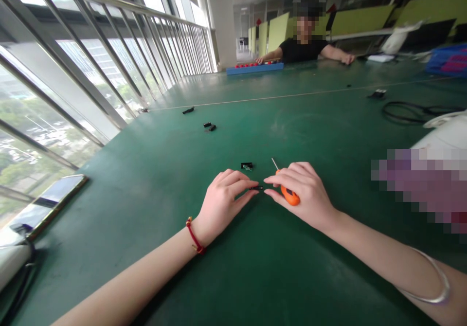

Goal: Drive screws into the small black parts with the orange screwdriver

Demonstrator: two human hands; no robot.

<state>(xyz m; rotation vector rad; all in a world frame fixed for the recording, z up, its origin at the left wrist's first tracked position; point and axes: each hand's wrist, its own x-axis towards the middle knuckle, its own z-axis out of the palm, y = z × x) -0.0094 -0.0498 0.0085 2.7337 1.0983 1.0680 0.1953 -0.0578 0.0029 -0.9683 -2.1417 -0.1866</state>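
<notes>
Two bare hands rest on the dark green table mat point(255, 277), fingertips meeting over one small black plastic part point(256, 188). The left hand point(224, 197), red cord at the wrist, pinches that part's near end between thumb and forefinger. The right hand point(304, 192) closes around an orange-handled screwdriver point(290, 194), thin shaft pointing up and away, while its fingertips touch the part's other end. Handling judgement: steady the part flat against the mat and keep both pinches low, as the piece looks tiny and easily flicked. Just beyond lies another small black component point(247, 165). Farther left, scattered black pieces point(209, 126). Near left edge, a phone point(49, 202). Far end: a seated person's arms beside a long blue tray point(254, 68).
</notes>
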